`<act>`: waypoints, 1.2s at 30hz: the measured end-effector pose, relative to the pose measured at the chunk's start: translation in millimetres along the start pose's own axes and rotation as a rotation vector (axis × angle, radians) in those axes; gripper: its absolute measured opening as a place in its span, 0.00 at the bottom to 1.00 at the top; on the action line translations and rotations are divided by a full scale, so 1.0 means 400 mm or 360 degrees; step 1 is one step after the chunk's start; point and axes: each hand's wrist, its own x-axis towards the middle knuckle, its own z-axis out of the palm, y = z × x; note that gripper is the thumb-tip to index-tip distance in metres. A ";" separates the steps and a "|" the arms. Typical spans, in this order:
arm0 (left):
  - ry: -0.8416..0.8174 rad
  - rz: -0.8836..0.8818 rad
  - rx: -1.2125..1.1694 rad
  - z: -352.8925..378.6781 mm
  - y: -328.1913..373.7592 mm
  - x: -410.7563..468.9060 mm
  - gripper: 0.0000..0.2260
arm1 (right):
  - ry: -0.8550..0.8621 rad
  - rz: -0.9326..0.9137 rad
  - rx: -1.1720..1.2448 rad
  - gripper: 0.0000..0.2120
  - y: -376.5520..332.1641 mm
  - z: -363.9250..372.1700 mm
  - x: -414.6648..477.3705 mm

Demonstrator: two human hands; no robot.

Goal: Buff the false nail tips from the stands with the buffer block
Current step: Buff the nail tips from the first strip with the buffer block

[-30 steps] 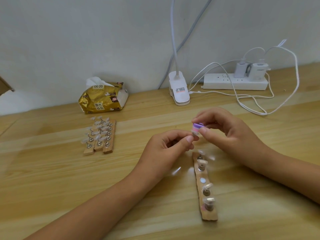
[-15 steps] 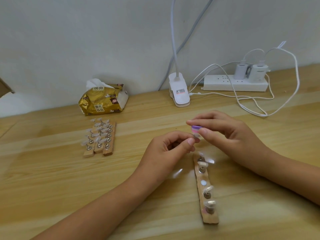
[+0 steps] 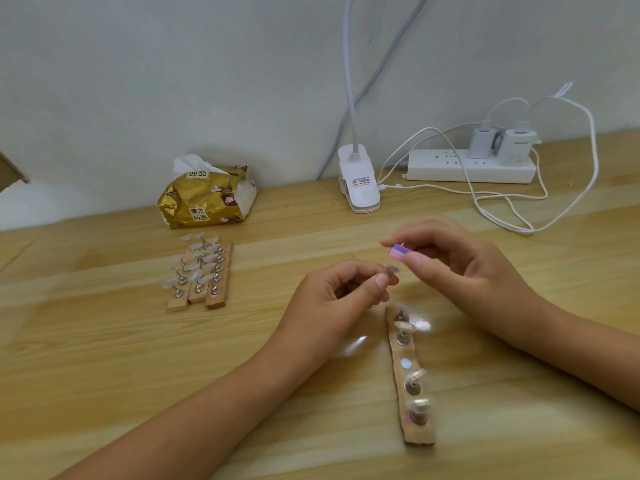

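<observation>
My left hand [image 3: 341,294] pinches a small clear false nail tip [image 3: 392,270] on its holder between thumb and forefinger. My right hand [image 3: 460,268] pinches a small purple and pink buffer block [image 3: 399,252] just above and to the right of the tip, a little apart from it. Below the hands lies a wooden stand strip [image 3: 412,379] with several pegs carrying nail tips and one bare round spot. Three more wooden stands [image 3: 199,271], side by side and full of clear tips, lie at the left.
A gold tissue pack [image 3: 204,199] sits near the wall. A white clip lamp base [image 3: 358,180] stands behind the hands. A white power strip [image 3: 471,166] with two chargers and looping white cables [image 3: 502,209] occupies the back right of the wooden table [image 3: 104,358].
The buffer block has lifted off the nail tip and now sits slightly above it. The left hand has stayed nearly still with the tip.
</observation>
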 end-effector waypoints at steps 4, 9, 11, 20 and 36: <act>-0.0006 0.0001 0.0007 -0.001 0.000 0.000 0.05 | -0.0076 -0.0115 -0.0051 0.08 -0.002 0.002 -0.005; -0.0001 -0.0007 -0.0010 -0.001 -0.001 0.002 0.05 | -0.0047 -0.0128 -0.0018 0.08 0.002 0.001 -0.006; 0.0002 -0.0010 -0.0018 -0.001 -0.002 0.001 0.05 | -0.0063 -0.0007 0.0059 0.06 0.002 0.000 -0.004; 0.0040 -0.0030 -0.0060 -0.003 -0.005 0.002 0.05 | 0.0038 0.0036 0.0063 0.06 0.005 -0.001 -0.002; 0.0085 -0.0062 -0.0137 -0.001 -0.001 0.003 0.03 | 0.0018 -0.0089 -0.0012 0.08 -0.012 0.000 -0.003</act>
